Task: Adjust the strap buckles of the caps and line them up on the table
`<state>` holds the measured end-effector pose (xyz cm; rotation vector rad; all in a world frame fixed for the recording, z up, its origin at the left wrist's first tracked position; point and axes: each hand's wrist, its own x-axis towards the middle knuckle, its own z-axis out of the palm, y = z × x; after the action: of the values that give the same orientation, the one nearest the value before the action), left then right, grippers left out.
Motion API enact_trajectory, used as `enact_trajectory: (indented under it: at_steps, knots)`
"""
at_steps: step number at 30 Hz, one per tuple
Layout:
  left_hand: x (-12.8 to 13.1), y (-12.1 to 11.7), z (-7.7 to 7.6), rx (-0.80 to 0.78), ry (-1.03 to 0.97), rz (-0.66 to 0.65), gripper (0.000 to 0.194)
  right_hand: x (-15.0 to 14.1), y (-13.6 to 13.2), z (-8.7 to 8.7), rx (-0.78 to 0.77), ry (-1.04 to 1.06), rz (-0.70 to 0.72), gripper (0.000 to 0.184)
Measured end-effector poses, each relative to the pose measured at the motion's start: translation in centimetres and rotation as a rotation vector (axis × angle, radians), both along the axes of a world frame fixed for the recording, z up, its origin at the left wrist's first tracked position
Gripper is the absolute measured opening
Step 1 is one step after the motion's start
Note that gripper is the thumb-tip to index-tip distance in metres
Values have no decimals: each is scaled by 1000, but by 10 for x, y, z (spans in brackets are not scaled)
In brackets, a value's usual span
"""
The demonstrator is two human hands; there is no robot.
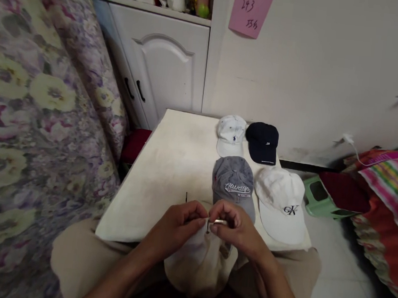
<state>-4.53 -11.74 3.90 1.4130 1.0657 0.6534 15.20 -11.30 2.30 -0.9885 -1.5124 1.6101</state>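
A beige baseball cap [195, 267] rests in the lap against the near table edge. Its back strap and a small metal buckle [208, 226] are up between my hands. My left hand [180, 225] pinches the strap on the left of the buckle, thumb against fingers. On the other side, my right hand [238, 226] is closed on a light strap end [219, 222]. Whether the strap passes through the buckle is too small to tell. Just beyond the right hand lies a grey cap [233, 176] with white lettering, its brim partly behind the fingers.
The cream table [161, 173] also bears a white cap [231, 133], a navy cap [262, 141] and a white CK cap [281, 200]. A thin dark object [186, 196] shows past my left hand. Floral curtain [44, 128] hangs left; a green stool [317, 194] stands right.
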Motion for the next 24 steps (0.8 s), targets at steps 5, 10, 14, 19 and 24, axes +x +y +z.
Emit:
enact_trajectory:
  at_steps: [5, 10, 14, 19, 24]
  knots:
    - [5, -5, 3, 102, 148, -18, 20, 2, -8, 3, -19, -20, -52, 10]
    - [4, -10, 11, 169, 228, -95, 31, 8, -13, 2, -54, 65, -47, 17]
    - [5, -13, 11, 167, 185, -82, 32, 12, -15, 1, -130, 161, -8, 24]
    - [8, -16, 10, 163, 162, -75, 31, 13, -15, 2, -68, 167, -7, 17]
    - [9, -16, 7, 175, 155, -56, 32, 12, -15, 5, 15, 86, -17, 7]
